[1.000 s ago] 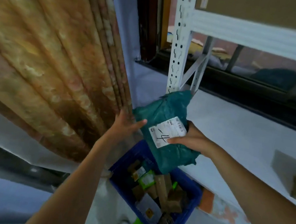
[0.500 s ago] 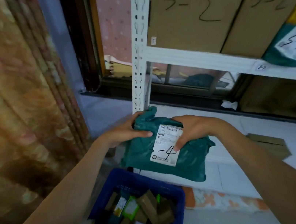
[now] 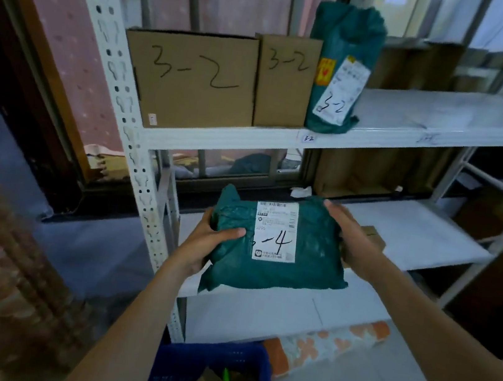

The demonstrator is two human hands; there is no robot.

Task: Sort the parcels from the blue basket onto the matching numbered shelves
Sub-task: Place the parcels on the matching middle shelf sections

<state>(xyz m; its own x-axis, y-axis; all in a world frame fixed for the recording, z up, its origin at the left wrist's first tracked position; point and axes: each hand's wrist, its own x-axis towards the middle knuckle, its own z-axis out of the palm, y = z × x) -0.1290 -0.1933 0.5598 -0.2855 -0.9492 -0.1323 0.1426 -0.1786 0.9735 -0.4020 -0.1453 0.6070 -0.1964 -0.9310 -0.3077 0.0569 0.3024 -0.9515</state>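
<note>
A: Head view takes in the white shelving rack (image 3: 138, 154), with two cardboard boxes (image 3: 194, 80) marked 3-2 and an upright teal bag (image 3: 339, 73) marked 3-2 on the upper shelf (image 3: 451, 112).

B: And the blue basket (image 3: 210, 367) sits low, small packets inside.

A: Centre stage, the teal parcel (image 3: 277, 246), held in front of the lower shelf (image 3: 416, 234). I can't tell whether it touches the shelf.

B: Left hand (image 3: 207, 239) grips its left edge, thumb curled over the top. Right hand (image 3: 347, 237) clasps the right side, fingers over the top edge.

A: Its white label (image 3: 275, 231) faces us, a handwritten "-4" showing.
</note>
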